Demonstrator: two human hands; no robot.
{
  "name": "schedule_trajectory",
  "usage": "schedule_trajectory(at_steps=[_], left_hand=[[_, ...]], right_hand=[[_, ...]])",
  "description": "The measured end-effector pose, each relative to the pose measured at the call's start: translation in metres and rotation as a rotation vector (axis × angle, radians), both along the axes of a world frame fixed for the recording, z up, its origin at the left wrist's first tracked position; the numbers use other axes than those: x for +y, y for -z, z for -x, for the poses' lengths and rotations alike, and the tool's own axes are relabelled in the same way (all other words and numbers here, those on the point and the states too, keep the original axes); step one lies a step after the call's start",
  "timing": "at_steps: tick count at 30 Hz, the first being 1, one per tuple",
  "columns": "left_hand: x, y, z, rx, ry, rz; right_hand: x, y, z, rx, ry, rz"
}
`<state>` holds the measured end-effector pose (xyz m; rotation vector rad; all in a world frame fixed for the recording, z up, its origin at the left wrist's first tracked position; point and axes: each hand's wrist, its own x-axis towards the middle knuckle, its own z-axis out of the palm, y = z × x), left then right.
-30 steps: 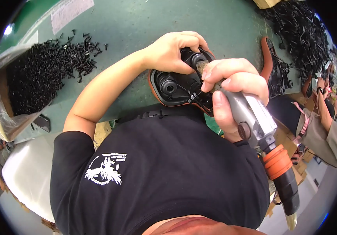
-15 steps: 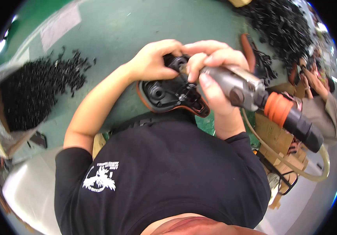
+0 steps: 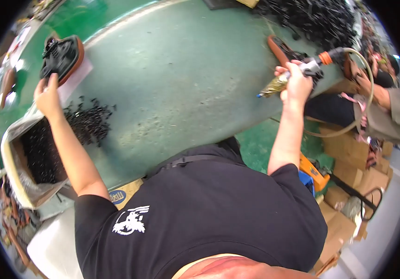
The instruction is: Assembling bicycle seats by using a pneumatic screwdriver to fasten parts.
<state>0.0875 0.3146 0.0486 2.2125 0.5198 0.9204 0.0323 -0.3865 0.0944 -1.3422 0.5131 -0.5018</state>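
At the far left, my left hand (image 3: 47, 98) is stretched out, its fingers closed on the near end of a bicycle saddle (image 3: 70, 55). The saddle shows its black underside and an orange-brown edge. On the right, my right hand (image 3: 298, 86) is wrapped round an air screwdriver (image 3: 311, 69) with a grey body, an orange ring and a hose. Its yellowish front end and blue tip point left over the table. Just beyond the right hand lies another saddle (image 3: 280, 50) with an orange-brown edge, partly hidden by the hand and tool.
A green table (image 3: 177, 93) lies before me. Small black parts (image 3: 91, 121) spill from a plastic-lined box (image 3: 16, 179) at left. A large heap of black parts (image 3: 311, 21) stands at far right. Beside it a co-worker's arm (image 3: 372, 88) reaches in. Cardboard boxes (image 3: 348, 153) stand right.
My hands have moved apart. The left has carried the saddle from in front of me to the far left; the right has drawn the screwdriver away to the right, its tip now off the saddle.
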Motion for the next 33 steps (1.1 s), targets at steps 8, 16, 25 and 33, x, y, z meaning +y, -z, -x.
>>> schedule_trajectory(at_steps=[8,16,25,33], left_hand=[[-0.151,-0.014,0.129,0.473,0.667,-0.393],[-0.155,0.018,0.141,0.334,0.609,-0.503],[-0.208,0.014,0.158,0.143,0.715,1.064],[-0.264,-0.017,0.186,0.055,1.006,1.484]], right_hand=[[0.001,0.035,-0.033,0.084,-0.099,-0.058],[0.063,0.013,0.038,0.197,-1.033,-0.014],[0.098,-0.01,0.073,0.383,-1.286,0.007],[0.136,-0.078,0.067,-0.569,-1.187,-0.124]])
